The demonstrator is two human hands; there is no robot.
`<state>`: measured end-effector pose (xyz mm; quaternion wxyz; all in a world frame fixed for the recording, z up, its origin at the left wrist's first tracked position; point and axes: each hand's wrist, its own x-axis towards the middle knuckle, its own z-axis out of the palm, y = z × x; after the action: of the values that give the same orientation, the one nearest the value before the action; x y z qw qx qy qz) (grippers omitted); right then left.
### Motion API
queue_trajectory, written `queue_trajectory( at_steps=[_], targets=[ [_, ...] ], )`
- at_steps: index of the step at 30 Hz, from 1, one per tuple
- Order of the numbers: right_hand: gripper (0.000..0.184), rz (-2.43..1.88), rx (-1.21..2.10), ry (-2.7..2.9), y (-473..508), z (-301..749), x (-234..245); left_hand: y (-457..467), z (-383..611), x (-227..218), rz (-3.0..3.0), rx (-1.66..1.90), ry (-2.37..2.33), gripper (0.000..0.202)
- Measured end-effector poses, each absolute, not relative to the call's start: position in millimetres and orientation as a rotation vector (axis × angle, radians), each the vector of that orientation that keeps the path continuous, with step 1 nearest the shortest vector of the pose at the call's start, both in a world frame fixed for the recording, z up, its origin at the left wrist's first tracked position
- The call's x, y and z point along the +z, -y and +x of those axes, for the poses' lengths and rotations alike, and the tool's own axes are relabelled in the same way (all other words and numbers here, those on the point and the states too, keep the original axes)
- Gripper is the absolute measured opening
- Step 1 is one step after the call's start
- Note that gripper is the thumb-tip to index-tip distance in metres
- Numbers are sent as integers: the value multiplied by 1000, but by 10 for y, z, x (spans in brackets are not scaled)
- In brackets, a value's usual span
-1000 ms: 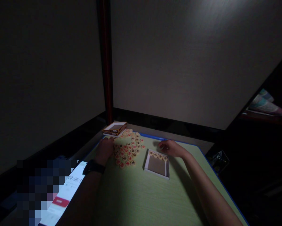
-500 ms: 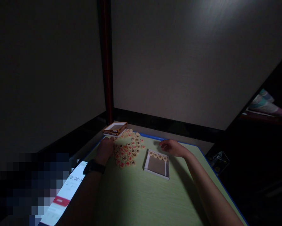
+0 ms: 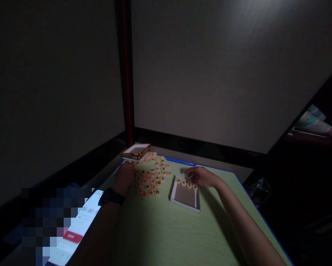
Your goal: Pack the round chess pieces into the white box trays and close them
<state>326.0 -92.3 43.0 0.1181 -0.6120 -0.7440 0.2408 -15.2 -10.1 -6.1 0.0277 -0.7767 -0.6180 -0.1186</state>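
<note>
Round xiangqi pieces (image 3: pixel 148 177) with red and black characters lie spread over the left half of the green table (image 3: pixel 166 232). At their left edge, my left hand (image 3: pixel 124 175) rests with its fingers curled in; whether a piece is in it I cannot see. A shallow open box (image 3: pixel 182 201) stands right of the spread pieces. Along its back wall runs a single row of xiangqi pieces (image 3: pixel 189 184). Over the box's back right corner hovers my right hand (image 3: pixel 202 176), fingers bent and apart, nothing visible in them.
Brown-edged box parts (image 3: pixel 136 150) are stacked at the back left corner. A lit phone (image 3: pixel 74 225) showing a timer lies by my left forearm. A blue strip (image 3: pixel 180 161) lines the table's back edge, close to the wall. Off the right edge sits a dark see-through bag or container (image 3: pixel 258 192).
My right hand has shifted slightly left and down, over the box's back edge. My left hand stays almost in place. The view has tilted a little.
</note>
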Motion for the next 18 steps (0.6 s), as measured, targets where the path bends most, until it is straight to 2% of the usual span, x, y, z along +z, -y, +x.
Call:
queue_trajectory(
  at_steps=[11,18],
  targets=[
    [39,-1759,676,2173,899,3287,399,122,-141,-27,-2446,-285,1895,32],
    [35,-1706,698,2121,896,3288,389,93,-185,51,-2503,-512,1981,32]
  ],
)
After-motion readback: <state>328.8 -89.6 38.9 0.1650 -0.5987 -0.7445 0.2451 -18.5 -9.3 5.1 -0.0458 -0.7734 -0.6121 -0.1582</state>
